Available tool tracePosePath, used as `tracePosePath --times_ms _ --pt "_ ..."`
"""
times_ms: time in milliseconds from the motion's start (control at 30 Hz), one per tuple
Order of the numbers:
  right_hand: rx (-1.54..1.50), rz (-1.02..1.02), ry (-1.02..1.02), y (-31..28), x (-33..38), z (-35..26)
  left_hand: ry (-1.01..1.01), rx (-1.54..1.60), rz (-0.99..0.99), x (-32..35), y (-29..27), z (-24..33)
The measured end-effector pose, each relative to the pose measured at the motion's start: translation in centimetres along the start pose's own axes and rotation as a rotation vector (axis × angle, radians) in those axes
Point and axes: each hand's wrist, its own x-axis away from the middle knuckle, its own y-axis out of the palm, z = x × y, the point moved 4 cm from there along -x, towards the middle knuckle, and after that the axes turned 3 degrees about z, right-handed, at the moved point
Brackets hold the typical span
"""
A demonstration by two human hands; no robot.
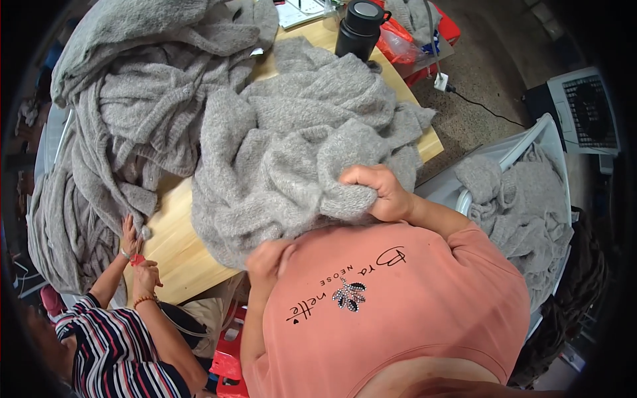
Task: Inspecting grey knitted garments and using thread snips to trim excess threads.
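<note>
A fluffy grey knit garment (292, 139) lies bunched in thick folds on the wooden table in front of me, its near edge against my body. My right hand (383, 191) is closed on a fold at its near right side, thumb lying across the knit. At the garment's near left edge is my left hand (269, 257), slightly blurred and curled in a loose fist. What its fingers hold, if anything, is hidden.
Grey knitwear (146, 99) is heaped at the left. A co-worker's hands (136, 249) are beside it, by a small red item. A black flask (360, 30) stands at the table's (179, 249) far edge. On the right, a white bin (507, 159) holds more grey knits.
</note>
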Motion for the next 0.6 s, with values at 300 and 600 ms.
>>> tracePosePath --times_ms 300,600 --pt "-0.153 -0.711 -0.170 5.9 -1.9 -2.2 -0.390 1.620 0.223 -11.0 -0.5 -0.5" --pt "-0.273 -0.280 0.118 1.0 -3.0 -1.5 -0.090 0.093 0.083 -9.6 -1.8 -1.3"
